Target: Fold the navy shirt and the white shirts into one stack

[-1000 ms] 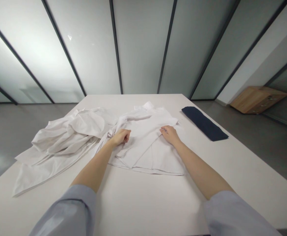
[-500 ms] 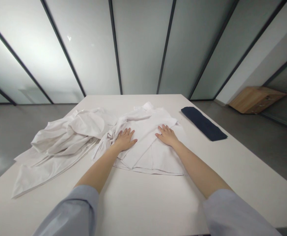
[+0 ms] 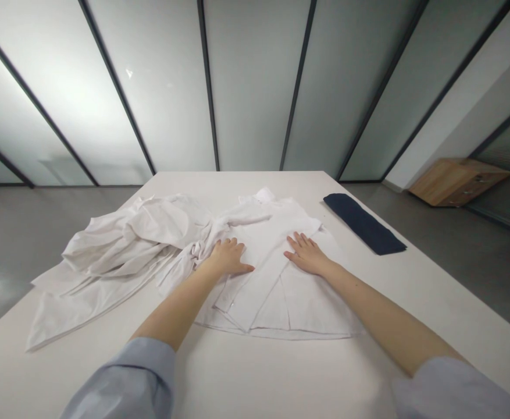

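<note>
White cotton shirt lies spread on the tabletop, roughly in the middle of the near half, with its collar toward the far edge and its buttoned placket slanting down across the front. The left hand rests palm down on the shirt's left side, fingers together and pointing across the cloth. Its grip is released, with nothing grasped, and it sits right beside a bunched twist of fabric. The right hand is open too, its fingers splayed on the shirt's right side, and the two hands stay apart. A crumpled heap of white cloth sprawls to the left, touching the shirt's bunched edge; I cannot tell whether it belongs to the same garment. A folded navy cloth lies just beside the shirt, near the tabletop's right edge. Pale blue cuffs cover both forearms near the bottom of the view. Beyond the tabletop are a grey floor, a frosted glass wall with dark frames, and a low wooden cabinet.
</note>
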`<state>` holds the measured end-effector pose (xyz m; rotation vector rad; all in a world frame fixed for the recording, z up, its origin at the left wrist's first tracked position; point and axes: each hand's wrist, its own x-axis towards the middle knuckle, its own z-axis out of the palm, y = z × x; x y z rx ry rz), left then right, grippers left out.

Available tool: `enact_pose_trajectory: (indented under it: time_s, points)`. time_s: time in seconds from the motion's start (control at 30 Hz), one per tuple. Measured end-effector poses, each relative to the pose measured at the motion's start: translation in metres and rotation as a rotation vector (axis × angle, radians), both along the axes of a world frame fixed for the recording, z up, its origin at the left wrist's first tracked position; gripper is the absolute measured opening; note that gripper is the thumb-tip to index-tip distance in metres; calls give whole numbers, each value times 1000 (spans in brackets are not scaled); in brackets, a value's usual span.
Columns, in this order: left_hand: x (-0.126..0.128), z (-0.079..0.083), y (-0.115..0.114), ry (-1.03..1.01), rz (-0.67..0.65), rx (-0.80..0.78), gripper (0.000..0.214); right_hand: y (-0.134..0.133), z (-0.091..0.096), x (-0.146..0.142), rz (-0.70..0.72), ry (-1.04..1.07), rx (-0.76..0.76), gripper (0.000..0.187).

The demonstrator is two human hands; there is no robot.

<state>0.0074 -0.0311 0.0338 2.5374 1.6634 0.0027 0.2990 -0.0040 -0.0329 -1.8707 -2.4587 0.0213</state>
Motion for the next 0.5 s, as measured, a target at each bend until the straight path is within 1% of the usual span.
enact_pose_trajectory:
  time_s: [0.1,0.2,0.27,0.3,0.37,0.43,0.5]
  points:
    - [7,10,-6,46,-1,-43,65,-10,9,4,40,-11,-3,69]
    - [9,19,-6,37,5,-61,61,-10,28,6,78,-28,-15,60]
    - [7,22,-1,-14,34,-7,53,-4,38,6,78,-12,-15,51]
    - [5,22,3,-47,64,44,48,0,41,6,70,13,-2,47]
    - [-2,20,15,-110,145,167,40,6,40,6,38,87,55,43]
    - [-12,16,32,-169,245,268,38,11,32,6,11,162,118,40]
    - [-23,13,54,-219,320,294,40,12,21,7,2,209,142,37]
